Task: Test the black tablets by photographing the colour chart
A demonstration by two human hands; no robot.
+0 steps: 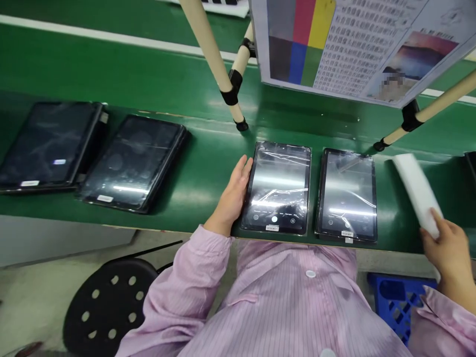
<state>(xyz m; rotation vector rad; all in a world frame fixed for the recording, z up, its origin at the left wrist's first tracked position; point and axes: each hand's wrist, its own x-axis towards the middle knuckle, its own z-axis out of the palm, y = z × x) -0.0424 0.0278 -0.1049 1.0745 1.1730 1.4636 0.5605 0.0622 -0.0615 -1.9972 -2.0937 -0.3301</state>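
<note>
In the head view, the left hand is lying open on the green conveyor belt, fingers together, its edge against the left side of a film-covered tablet. The right hand is clamping a white foam block between thumb and fingers, with the block's far end reaching over the belt. A second film-covered tablet is lying between the hands, just beside the first. Both screens are showing a camera-style display with tiny, unreadable mode words, and a small white label is sitting at each tablet's near edge, also unreadable. Beyond the left hand, two dark tablets are lying on the belt. Ahead of the hands, a test chart on beige poles is displaying colour patches and rows of characters too small to read.
</note>
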